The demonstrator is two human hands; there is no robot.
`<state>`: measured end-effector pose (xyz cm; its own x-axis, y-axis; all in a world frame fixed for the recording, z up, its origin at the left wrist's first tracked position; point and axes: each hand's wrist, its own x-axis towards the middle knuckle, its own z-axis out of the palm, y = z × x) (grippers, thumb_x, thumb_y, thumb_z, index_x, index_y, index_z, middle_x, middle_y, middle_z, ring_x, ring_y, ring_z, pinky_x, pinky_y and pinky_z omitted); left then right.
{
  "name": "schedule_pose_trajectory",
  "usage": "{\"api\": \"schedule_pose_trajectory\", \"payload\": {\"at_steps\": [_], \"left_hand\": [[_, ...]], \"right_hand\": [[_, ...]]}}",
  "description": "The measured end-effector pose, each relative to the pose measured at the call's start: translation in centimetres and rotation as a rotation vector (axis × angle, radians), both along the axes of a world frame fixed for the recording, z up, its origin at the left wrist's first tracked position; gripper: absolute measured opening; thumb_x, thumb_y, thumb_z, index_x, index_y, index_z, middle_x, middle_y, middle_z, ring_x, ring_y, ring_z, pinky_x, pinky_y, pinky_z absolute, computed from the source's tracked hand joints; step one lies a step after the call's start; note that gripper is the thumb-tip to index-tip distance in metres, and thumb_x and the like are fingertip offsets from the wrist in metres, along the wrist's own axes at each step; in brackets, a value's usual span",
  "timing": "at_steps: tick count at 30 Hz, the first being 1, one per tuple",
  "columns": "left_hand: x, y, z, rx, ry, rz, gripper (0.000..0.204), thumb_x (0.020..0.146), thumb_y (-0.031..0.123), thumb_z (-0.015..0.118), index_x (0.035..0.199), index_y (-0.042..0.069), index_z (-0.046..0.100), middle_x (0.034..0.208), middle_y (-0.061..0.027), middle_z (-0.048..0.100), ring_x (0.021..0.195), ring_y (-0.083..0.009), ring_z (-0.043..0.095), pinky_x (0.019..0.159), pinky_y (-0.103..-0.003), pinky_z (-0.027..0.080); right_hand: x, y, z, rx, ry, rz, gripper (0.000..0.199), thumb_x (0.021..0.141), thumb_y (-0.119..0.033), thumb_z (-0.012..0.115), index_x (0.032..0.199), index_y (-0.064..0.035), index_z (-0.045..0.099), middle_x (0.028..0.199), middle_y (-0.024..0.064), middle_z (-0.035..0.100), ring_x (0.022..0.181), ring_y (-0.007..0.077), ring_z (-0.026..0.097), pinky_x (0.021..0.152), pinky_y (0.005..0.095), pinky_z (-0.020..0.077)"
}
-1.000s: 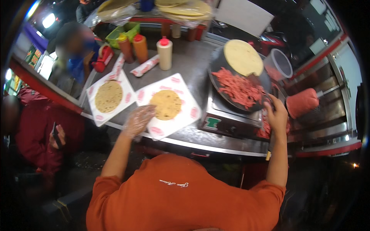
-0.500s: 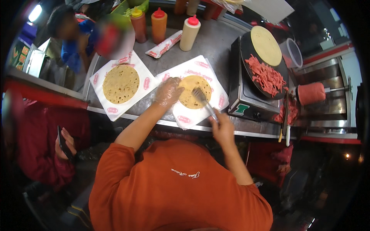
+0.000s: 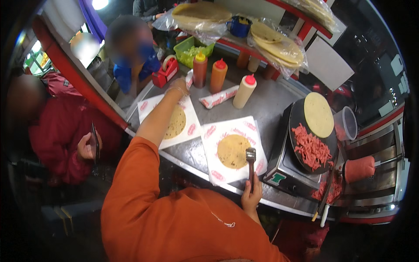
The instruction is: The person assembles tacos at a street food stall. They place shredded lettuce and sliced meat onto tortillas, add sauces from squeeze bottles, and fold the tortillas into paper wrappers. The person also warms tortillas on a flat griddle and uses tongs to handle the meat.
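Observation:
My left hand [image 3: 178,87], in a clear plastic glove, reaches across the far part of the left paper sheet [image 3: 190,129]. Its fingers close at the lower end of a white paper-wrapped roll [image 3: 189,78] and are partly blurred. Under that forearm lies a browned flatbread [image 3: 176,124], partly covered by it. Bare, my right hand [image 3: 252,195] grips the handle of a metal utensil [image 3: 251,163] with a short slotted grey head. That head is over the right edge of a second flatbread [image 3: 231,151], which rests on the right paper stack [image 3: 213,168].
Beyond stand sauce bottles [image 3: 244,91], another wrapped roll [image 3: 218,97], a red tape dispenser [image 3: 166,72] and a green basket [image 3: 192,51]. Right are a griddle [image 3: 295,148] with shredded red meat [image 3: 310,147], and knives [image 3: 323,205]. A person holds a phone [image 3: 94,142] at left.
My left hand has left the right flatbread and gone far left to the wrapped roll. My right hand has drawn the utensil toward the flatbread's right edge. The view has shifted.

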<state>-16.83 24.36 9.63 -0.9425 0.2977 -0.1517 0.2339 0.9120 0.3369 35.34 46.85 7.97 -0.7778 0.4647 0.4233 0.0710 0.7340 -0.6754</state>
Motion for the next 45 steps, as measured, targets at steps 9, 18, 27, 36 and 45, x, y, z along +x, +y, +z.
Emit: {"api": "schedule_pose_trajectory", "payload": {"at_steps": [9,18,27,36,45], "left_hand": [[-5.9,0.8,-0.3,0.245,-0.161,-0.313,0.114,0.079,0.057,0.086,0.165,0.007,0.03,0.152,-0.0242,0.057,0.139,-0.0367,0.057,0.119,-0.041,0.041],[-11.1,3.0,2.8,0.089,0.24,-0.553,0.043,0.093,0.027,0.065,0.131,0.009,0.071,0.128,-0.0233,0.071,0.116,-0.0412,0.068,0.102,-0.049,0.052],[-26.8,7.4,-1.7,-0.52,0.048,-0.354,0.037,0.102,0.029,0.054,0.123,0.008,0.076,0.135,-0.0175,0.07,0.121,-0.0315,0.069,0.101,-0.043,0.056],[-26.4,5.4,1.6,-0.26,0.032,-0.274,0.037,0.103,0.027,0.054,0.128,0.01,0.074,0.138,-0.0161,0.069,0.122,-0.0305,0.069,0.103,-0.041,0.055],[-23.7,4.6,0.3,0.116,0.109,-0.043,0.037,0.103,0.024,0.053,0.131,0.012,0.073,0.138,-0.0151,0.069,0.122,-0.03,0.07,0.104,-0.04,0.055]], "right_hand": [[-0.4,-0.4,0.2,0.061,-0.043,-0.076,0.044,0.102,-0.012,0.065,0.141,0.0072,0.059,0.103,0.0224,0.069,0.089,0.0384,0.067,0.08,0.0442,0.0537],[-1.1,-1.1,-0.7,0.091,-0.054,-0.231,0.043,0.103,-0.019,0.065,0.137,0.0079,0.062,0.105,0.025,0.07,0.089,0.0414,0.067,0.081,0.0459,0.0534],[-0.9,-1.2,-1.1,0.176,-0.059,-0.254,0.043,0.104,-0.02,0.064,0.137,0.0076,0.062,0.101,0.024,0.069,0.082,0.0396,0.066,0.073,0.0444,0.0528],[-1.0,-1.4,-1.3,0.201,-0.042,-0.284,0.042,0.105,-0.019,0.064,0.138,0.0066,0.062,0.095,0.0218,0.068,0.08,0.0382,0.064,0.073,0.0436,0.052],[-0.3,-0.9,-1.2,0.146,-0.063,-0.202,0.043,0.102,-0.018,0.067,0.138,0.0059,0.062,0.096,0.0213,0.069,0.082,0.0379,0.066,0.073,0.0438,0.0532]]}}
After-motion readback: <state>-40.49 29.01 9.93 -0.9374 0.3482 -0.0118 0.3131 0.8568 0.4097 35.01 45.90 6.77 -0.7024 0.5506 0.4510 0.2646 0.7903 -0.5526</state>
